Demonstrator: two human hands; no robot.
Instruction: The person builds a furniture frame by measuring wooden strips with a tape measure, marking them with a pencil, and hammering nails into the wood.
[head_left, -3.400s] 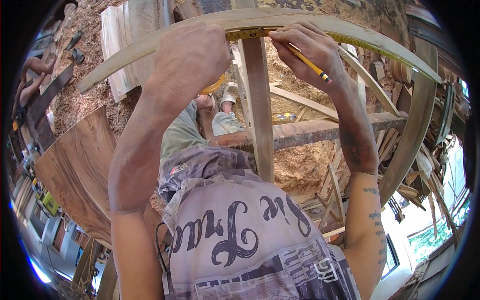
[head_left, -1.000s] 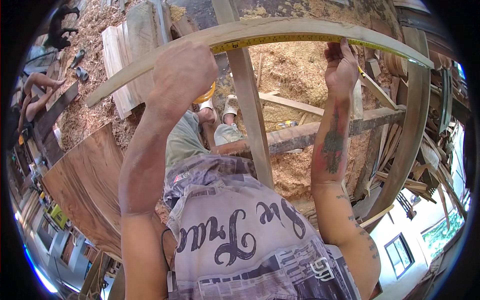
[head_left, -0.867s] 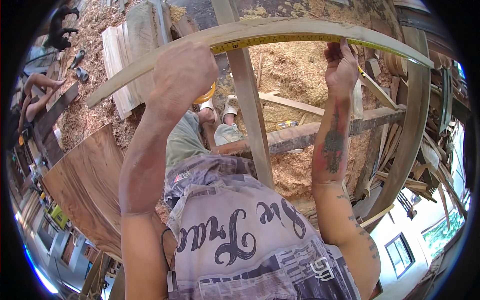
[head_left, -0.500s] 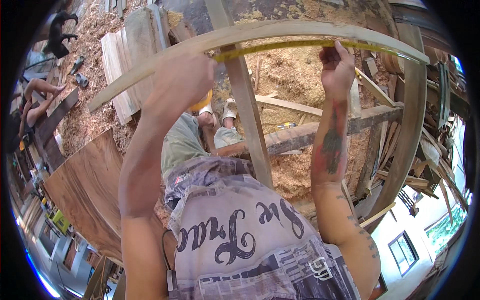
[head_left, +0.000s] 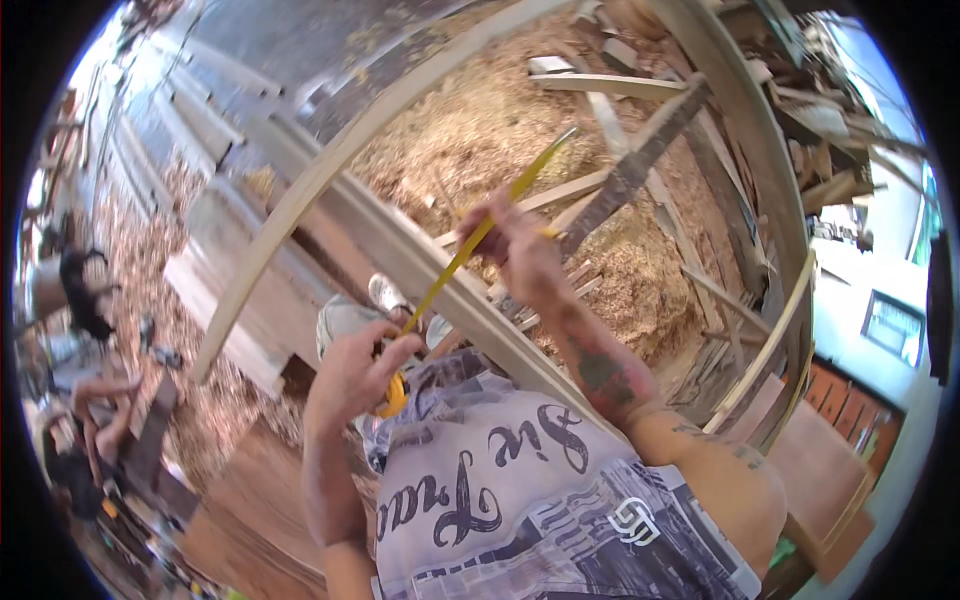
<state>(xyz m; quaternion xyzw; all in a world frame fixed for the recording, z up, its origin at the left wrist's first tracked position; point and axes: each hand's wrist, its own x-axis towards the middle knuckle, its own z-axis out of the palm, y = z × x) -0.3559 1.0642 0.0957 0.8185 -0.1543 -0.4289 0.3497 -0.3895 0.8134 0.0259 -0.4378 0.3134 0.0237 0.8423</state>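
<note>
My left hand (head_left: pixel 355 372) is closed around a tape measure (head_left: pixel 394 396) with a yellow-orange case, close to my waist. From it the yellow tape blade (head_left: pixel 446 280) runs up and to the right. My right hand (head_left: pixel 525 258) pinches the blade partway along, and its free end sticks out beyond the fingers. A small yellow stick end shows beside the right hand; its kind is unclear. Past my hands lies a long pale wooden strip (head_left: pixel 330 165), which the blade no longer follows. Below the blade a wooden beam (head_left: pixel 425 255) slants across.
Wooden rails (head_left: pixel 630 185) and a thick beam (head_left: pixel 745 110) form a frame at the right. Sawdust and shavings (head_left: pixel 640 310) cover the floor. Boards (head_left: pixel 215 290) lie at the left, near another person's arm (head_left: pixel 105 410) and a black dog-like shape (head_left: pixel 85 290). Scrap wood is piled at the far right.
Both hands have come away from the long wooden strip and down toward my body. They are closer together, and the blade between them is shorter. The view has turned.
</note>
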